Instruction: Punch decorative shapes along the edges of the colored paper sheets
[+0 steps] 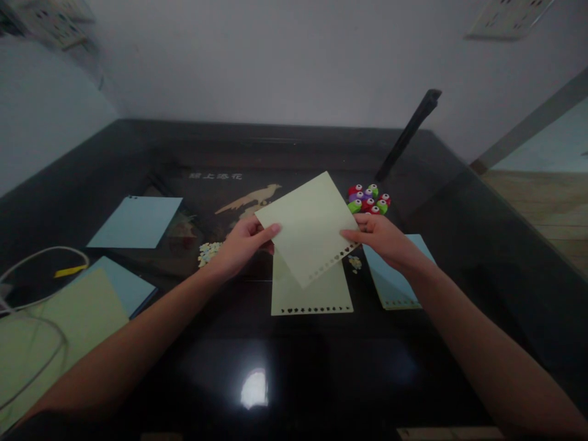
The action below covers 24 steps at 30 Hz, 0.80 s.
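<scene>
A pale yellow-green sheet of paper (307,220) is held tilted above the dark table, with a row of small shaped holes along its lower right edge. My left hand (250,239) pinches its left side, thumb on top. On the right side, my right hand (374,236) grips it near the punched edge. Partly covered below lies a second punched sheet (312,300), its holes along the near edge. Beside my right wrist sits a stack of blue and yellow-green sheets (395,275), also punched. Small paper cut-outs (210,253) are heaped next to my left hand.
Colourful craft punches with eye-like tops (369,199) cluster behind my right hand. A few cut-outs (354,263) lie nearby. Leftward are a blue sheet (135,222), more coloured paper (68,331) and a white cable (46,250). A black bar (408,135) rises at the back right.
</scene>
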{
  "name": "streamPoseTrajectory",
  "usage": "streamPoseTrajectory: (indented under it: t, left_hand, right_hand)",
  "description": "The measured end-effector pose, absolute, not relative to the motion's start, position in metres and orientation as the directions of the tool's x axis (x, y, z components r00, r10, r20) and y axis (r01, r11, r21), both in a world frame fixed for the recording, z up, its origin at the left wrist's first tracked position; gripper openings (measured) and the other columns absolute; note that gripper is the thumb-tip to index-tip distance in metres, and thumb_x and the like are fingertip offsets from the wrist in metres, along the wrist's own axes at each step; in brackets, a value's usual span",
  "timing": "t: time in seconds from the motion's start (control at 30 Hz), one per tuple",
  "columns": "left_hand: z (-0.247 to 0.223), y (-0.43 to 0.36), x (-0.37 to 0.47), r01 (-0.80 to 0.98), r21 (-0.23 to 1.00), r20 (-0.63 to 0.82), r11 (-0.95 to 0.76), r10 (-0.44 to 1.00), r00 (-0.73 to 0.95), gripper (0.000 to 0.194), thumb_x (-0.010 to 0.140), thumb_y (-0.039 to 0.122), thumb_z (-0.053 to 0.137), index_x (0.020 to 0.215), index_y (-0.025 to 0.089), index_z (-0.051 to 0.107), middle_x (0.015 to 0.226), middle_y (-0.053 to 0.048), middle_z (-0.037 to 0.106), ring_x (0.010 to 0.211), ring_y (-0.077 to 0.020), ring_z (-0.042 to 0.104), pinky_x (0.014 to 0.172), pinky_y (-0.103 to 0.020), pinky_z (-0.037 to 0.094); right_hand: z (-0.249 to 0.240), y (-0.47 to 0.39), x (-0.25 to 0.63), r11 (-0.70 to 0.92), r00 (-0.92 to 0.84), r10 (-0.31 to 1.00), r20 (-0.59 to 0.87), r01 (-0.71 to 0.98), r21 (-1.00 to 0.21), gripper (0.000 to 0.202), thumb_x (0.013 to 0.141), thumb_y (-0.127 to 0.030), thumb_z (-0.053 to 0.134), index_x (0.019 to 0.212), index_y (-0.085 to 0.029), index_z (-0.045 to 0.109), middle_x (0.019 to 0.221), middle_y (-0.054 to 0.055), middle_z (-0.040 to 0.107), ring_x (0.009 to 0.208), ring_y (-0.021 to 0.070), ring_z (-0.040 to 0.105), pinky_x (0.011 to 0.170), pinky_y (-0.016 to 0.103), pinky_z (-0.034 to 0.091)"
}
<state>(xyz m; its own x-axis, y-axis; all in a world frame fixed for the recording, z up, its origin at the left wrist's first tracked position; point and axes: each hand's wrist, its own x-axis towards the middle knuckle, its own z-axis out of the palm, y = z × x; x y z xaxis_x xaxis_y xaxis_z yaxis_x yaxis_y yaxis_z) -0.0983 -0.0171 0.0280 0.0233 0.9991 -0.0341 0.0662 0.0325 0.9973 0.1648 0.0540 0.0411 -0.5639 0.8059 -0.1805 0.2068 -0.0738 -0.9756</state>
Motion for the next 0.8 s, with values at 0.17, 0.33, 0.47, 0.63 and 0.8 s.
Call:
streamPoseTrajectory:
  t: [0.17, 0.33, 0.47, 0.63, 0.8]
  left_hand:
    - [0.028, -0.022, -0.092, 0.211, 0.975, -0.126, 0.067, 0.952, 0.278, 0.022, 0.08, 0.035, 0.059, 0.076, 0.014, 0.061, 0.065, -0.004, 0.067, 0.052, -0.0113, 0.057, 0.052, -0.025, 0.048]
    - [0.021, -0.028, -0.084, 0.205, 0.973, -0.176, 0.103, 0.911, 0.373, 0.022, 0.08, 0.036, 0.06, 0.08, 0.014, 0.06, 0.06, -0.003, 0.066, 0.051, -0.0126, 0.06, 0.05, -0.024, 0.049]
    - [0.022, -0.032, -0.08, 0.208, 0.968, -0.219, 0.143, 0.887, 0.407, 0.024, 0.08, 0.036, 0.061, 0.072, 0.014, 0.06, 0.058, -0.004, 0.065, 0.05, -0.0134, 0.06, 0.051, -0.025, 0.05]
    - [0.026, -0.034, -0.077, 0.228, 0.964, -0.227, 0.137, 0.872, 0.433, 0.024, 0.079, 0.035, 0.062, 0.068, 0.013, 0.062, 0.055, -0.003, 0.063, 0.051, -0.0135, 0.06, 0.052, -0.025, 0.05]
    - [0.027, -0.036, -0.073, 0.231, 0.966, -0.212, 0.112, 0.857, 0.47, 0.022, 0.08, 0.033, 0.061, 0.072, 0.013, 0.065, 0.056, -0.003, 0.064, 0.051, -0.0123, 0.059, 0.05, -0.022, 0.048]
  right_hand:
    - [0.043, 0.053, 0.165, -0.057, -0.569, 0.804, -0.172, 0.214, -0.975, 0.021, 0.074, -0.031, 0.068, 0.091, -0.02, 0.067, 0.085, 0.005, 0.071, 0.082, 0.0212, 0.066, 0.081, 0.041, 0.053]
    - [0.046, 0.052, 0.164, -0.048, -0.554, 0.815, -0.17, 0.228, -0.972, 0.022, 0.074, -0.031, 0.067, 0.092, -0.019, 0.067, 0.083, 0.005, 0.071, 0.08, 0.0202, 0.066, 0.077, 0.039, 0.053]
    - [0.046, 0.051, 0.163, -0.021, -0.544, 0.827, -0.141, 0.22, -0.975, 0.023, 0.073, -0.032, 0.069, 0.09, -0.018, 0.067, 0.08, 0.004, 0.07, 0.076, 0.0187, 0.064, 0.072, 0.036, 0.052]
    - [0.047, 0.05, 0.162, 0.018, -0.524, 0.845, -0.109, 0.231, -0.973, 0.021, 0.072, -0.033, 0.068, 0.085, -0.017, 0.066, 0.077, 0.003, 0.069, 0.075, 0.0186, 0.063, 0.07, 0.035, 0.051]
    - [0.045, 0.05, 0.16, 0.056, -0.519, 0.851, -0.082, 0.245, -0.968, 0.02, 0.073, -0.034, 0.067, 0.086, -0.019, 0.066, 0.079, 0.003, 0.068, 0.078, 0.0194, 0.062, 0.073, 0.037, 0.05]
